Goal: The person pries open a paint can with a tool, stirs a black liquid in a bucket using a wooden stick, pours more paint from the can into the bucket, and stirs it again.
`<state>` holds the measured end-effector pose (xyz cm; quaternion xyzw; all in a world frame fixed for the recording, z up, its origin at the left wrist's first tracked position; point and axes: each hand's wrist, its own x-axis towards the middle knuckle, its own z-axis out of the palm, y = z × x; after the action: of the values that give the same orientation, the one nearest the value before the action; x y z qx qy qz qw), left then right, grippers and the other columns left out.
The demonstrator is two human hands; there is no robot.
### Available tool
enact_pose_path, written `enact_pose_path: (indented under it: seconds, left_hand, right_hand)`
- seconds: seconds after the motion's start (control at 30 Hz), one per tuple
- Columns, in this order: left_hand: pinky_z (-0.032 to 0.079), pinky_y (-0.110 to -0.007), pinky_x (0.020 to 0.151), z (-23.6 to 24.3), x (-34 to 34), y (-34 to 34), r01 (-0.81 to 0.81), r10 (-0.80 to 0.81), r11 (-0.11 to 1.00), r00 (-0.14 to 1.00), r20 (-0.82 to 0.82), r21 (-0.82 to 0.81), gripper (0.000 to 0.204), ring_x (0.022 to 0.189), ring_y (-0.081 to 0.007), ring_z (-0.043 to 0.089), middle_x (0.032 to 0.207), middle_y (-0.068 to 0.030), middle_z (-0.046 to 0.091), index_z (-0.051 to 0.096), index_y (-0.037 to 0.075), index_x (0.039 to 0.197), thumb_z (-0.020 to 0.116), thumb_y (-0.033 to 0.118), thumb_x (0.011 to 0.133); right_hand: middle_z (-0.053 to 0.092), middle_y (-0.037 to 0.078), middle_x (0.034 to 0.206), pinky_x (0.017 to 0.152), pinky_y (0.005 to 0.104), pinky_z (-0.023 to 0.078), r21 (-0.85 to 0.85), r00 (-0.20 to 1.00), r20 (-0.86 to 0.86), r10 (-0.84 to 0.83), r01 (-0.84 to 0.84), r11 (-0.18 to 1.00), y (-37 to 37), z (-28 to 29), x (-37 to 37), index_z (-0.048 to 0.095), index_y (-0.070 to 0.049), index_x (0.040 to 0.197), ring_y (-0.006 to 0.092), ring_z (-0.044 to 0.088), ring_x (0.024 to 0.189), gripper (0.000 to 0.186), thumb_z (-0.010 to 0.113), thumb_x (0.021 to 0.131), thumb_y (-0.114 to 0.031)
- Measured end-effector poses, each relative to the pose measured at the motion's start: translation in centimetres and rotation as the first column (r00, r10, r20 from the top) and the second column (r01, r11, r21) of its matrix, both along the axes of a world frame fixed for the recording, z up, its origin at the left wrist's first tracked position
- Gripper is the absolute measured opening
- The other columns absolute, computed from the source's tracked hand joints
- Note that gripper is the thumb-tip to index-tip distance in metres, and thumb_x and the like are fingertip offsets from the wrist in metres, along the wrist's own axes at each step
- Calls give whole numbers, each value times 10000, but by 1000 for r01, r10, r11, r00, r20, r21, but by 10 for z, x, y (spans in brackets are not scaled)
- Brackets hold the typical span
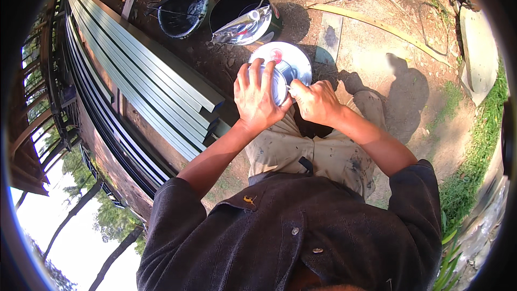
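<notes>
Resting under the left hand [258,99], the round tin [280,81] touches the right hand [315,102].

Sunlit bare dirt ground [377,37]; green metal bars [145,75] stacked left of two black buckets [186,8]; grass [479,145] far right of them.

You're wearing a dark charcoal jacket [291,237] with metal snap buttons [294,230], sleeves [175,199] pushed up above the elbows, and a small yellow mark by the collar. Your khaki trousers [318,153] are smudged with dark stains.
</notes>
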<state>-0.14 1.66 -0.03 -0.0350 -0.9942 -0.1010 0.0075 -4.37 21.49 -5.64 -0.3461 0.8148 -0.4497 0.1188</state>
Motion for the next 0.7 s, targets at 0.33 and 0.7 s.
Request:
enact_pose_path:
  seconds: [0.33,0.7]
  left_hand:
    - [468,-595,1073,-1,0,1,3,-3,1000,1000,3,4,958,1357,-472,501,1476,-200,524,551,95,1500,907,397,663]
    - [452,-595,1119,13,6,3,-12,10,1000,994,108,20,1052,1471,-475,409,1618,-220,416,441,113,1608,898,393,702]
  right_hand:
    - [613,77,563,515,422,510,-311,941,-315,124,-226,923,-7,-52,-37,628,-98,940,316,654,508,153,765,873,-113]
    - [704,208,691,633,567,592,111,947,179,-266,250,962,-4,48,28,674,-75,1001,445,744,677,107,699,937,-157]
